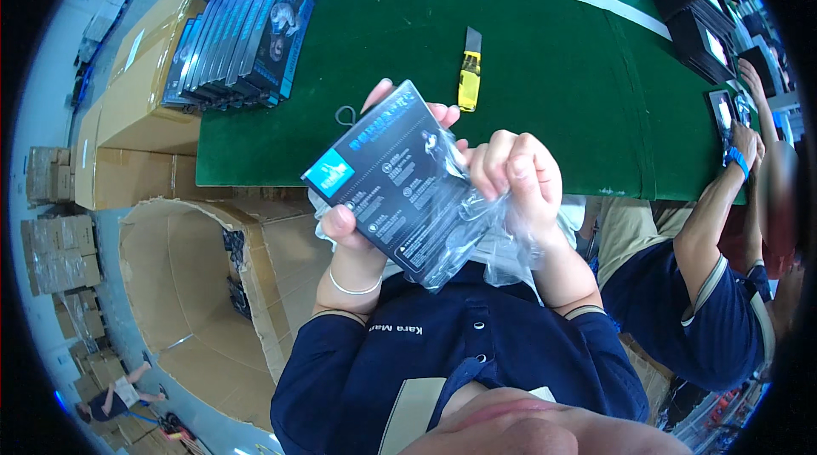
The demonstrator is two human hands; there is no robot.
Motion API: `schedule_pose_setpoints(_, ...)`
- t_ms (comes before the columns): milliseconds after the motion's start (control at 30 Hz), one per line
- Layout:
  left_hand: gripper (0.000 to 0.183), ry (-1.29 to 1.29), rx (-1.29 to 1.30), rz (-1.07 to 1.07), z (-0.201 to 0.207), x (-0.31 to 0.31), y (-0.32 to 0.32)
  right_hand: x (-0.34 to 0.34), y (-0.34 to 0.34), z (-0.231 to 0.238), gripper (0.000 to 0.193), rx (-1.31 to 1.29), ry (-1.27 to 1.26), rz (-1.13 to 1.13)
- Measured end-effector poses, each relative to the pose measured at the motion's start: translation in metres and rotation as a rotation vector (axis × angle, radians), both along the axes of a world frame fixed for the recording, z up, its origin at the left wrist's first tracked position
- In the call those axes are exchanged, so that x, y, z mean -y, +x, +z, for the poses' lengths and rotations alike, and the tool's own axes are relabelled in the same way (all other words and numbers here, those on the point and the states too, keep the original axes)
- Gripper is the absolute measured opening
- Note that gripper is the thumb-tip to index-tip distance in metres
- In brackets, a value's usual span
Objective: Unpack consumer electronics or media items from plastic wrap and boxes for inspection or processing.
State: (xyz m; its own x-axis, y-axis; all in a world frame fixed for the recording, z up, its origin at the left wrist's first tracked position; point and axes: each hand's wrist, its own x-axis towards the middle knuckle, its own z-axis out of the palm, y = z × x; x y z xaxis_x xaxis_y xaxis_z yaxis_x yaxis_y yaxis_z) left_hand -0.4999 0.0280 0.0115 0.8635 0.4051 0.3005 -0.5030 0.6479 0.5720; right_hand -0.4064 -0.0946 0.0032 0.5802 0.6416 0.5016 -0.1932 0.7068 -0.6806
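A flat black box [396,191] with a blue label and small printed text is held up in front of my chest, tilted. My left hand [349,229] grips it, thumb on the near left edge and fingertips showing past its far edge. Clear plastic film [477,242] hangs loose and crumpled along the box's right side. My right hand [523,178] is closed on that film, fingers curled together. Beyond the box, on the green table [562,80], lies a yellow utility knife [470,72] with its blade out. A thin dark loop [345,116] shows by the box's far left edge.
A row of similar dark boxes [242,38] stands at the table's far left, beside cardboard cartons [140,106]. A large open carton [183,302] sits at my left. Another person [698,285] works at my right, near stacked black boxes [698,29].
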Motion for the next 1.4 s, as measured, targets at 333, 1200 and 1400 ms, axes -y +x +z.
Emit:
schedule_pose_setpoints(333,0.110,0.279,0.125,0.779,0.023,-0.067,-0.030,0.097,0.065,-0.001,0.018,-0.227,0.214,-0.007)
schedule_pose_setpoints(1200,0.064,1.614,0.100,0.746,0.038,-0.025,-0.041,0.036,0.007,0.043,0.028,1.358,-0.382,-0.828)
schedule_pose_setpoints(1400,0.078,1.826,-0.147,0.788,0.035,-0.004,-0.031,0.024,-0.016,-0.008,0.047,0.637,-0.613,-0.781)
